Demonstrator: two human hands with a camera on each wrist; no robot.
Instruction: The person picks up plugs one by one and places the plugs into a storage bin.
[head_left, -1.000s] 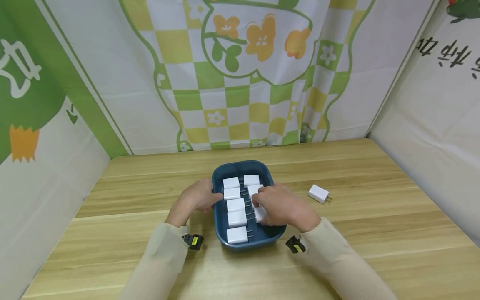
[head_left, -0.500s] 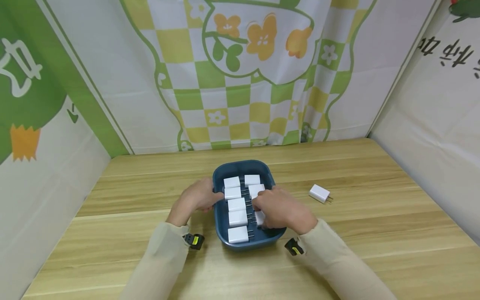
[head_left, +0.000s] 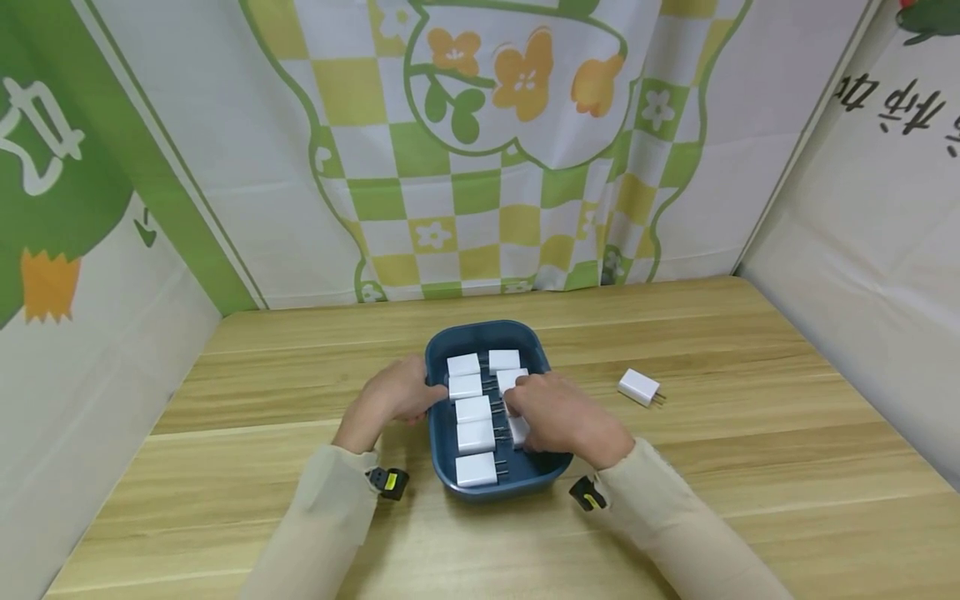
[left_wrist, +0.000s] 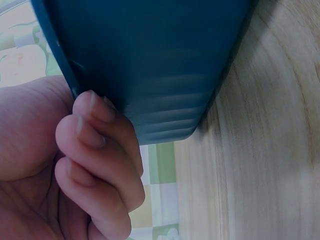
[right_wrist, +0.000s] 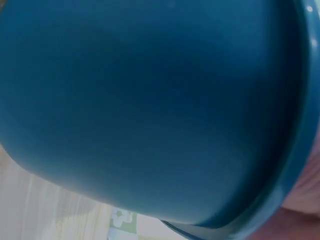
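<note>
A dark blue plastic bin (head_left: 501, 492) holds two columns of white wall chargers, their metal prongs showing between the columns. At its left side, my left hand (head_left: 397, 392) grips the rim, with the thumb over the edge and curled fingers (left_wrist: 100, 145) against the outer wall in the left wrist view. Inside the right half, my right hand (head_left: 566, 417) pinches a white charger (head_left: 518, 431) in the right column; its fingertips are partly hidden. The right wrist view is filled mostly by the bin's outer wall (right_wrist: 150, 100), with part of the hand beyond the rim.
One loose white charger (head_left: 639, 387) lies on the wooden table (head_left: 750, 433), right of the bin, prongs pointing right. A checkered curtain (head_left: 472, 225) hangs behind the table's far edge, and printed white cloth walls (head_left: 870, 250) stand at both sides.
My right hand and the charger under its fingers shift slightly toward the front of the bin, then slightly back. My left hand stays on the rim.
</note>
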